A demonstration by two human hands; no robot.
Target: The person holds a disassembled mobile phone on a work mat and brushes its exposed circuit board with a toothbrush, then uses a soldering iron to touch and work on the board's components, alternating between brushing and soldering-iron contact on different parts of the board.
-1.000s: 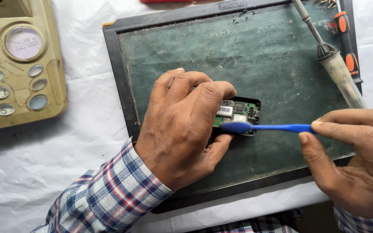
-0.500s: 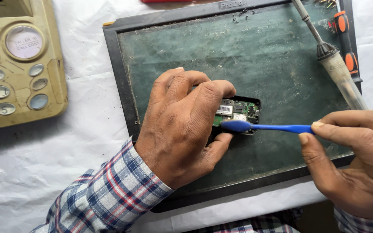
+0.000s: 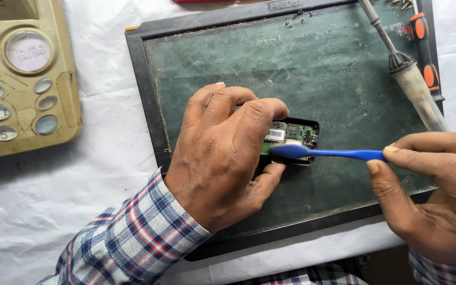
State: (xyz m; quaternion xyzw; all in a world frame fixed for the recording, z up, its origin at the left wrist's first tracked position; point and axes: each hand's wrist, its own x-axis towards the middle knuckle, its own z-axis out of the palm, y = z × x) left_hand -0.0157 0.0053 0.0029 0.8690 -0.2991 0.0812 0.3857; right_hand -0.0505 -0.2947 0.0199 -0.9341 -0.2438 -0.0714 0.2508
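left hand (image 3: 222,158) gripping the phone (image 3: 294,138), board showing inside its shell | right hand (image 3: 434,195) pinching a blue brush (image 3: 328,153), head sitting on the board | both lying on the mat (image 3: 312,68)

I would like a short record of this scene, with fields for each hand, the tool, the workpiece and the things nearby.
left hand: holds down small open device
right hand: holds blue brush
brush head: on the device's circuit board
surface: dark green mat on white sheet
nearby: soldering iron, orange-black screwdriver, beige telephone
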